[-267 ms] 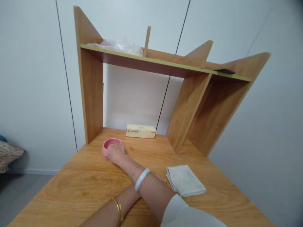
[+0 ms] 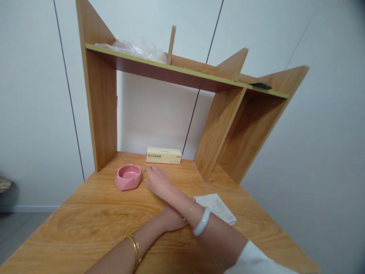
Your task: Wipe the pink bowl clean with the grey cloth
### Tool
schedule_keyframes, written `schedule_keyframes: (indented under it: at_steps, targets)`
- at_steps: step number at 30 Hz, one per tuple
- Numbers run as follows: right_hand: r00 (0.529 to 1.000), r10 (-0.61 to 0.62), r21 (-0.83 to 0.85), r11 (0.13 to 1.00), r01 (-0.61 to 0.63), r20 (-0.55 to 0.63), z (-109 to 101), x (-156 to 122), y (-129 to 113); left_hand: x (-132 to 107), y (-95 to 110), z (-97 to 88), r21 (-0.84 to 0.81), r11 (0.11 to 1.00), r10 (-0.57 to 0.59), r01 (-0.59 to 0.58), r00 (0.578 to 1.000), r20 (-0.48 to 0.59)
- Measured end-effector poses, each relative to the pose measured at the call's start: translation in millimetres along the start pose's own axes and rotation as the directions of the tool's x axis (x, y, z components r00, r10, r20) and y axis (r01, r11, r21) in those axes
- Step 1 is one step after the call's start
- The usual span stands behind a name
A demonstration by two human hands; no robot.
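Note:
A pink faceted ashtray (image 2: 128, 183) stands upright at the back left of the wooden desk. Just to its right and apart from it is my right hand (image 2: 158, 180), fingers loosely stretched and holding nothing. My right forearm, with a pale bangle, crosses over my left arm. Low over the desk, my left hand (image 2: 173, 219) has its fingers hidden beneath that forearm. A folded white cloth (image 2: 218, 207) lies to the right, partly covered by the right forearm. Behind my right hand stands a cream cling-film box (image 2: 164, 156).
A wooden shelf unit (image 2: 105, 114) rises from the back of the desk (image 2: 85, 224), with upright panels at left and right. On its upper shelf are a clear plastic bag (image 2: 139, 49) and a dark flat object (image 2: 261, 85). A white wall stands behind.
My right hand has let go of the ashtray and moved right, away from it. My left hand shows more from under the right forearm. The whole view has shifted slightly.

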State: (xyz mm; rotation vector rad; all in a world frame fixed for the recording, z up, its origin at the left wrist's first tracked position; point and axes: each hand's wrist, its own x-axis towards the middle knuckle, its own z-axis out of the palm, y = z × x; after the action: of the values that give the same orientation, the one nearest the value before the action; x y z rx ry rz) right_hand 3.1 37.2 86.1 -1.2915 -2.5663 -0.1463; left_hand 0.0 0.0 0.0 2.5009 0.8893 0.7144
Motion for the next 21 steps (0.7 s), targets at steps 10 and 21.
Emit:
schedule_keyframes:
  at_steps: [10,21]
  targets:
    - [0.824,0.404,-0.285,0.908,-0.307,0.398,-24,-105,96,6,24,0.1,0.379,0.925,-0.084,0.018,0.984,0.157]
    - [0.825,0.373,-0.18,0.928,-0.327,0.425,6,-87,86,0,50,1.7,0.285,0.931,0.172,-0.229,0.962,0.21]
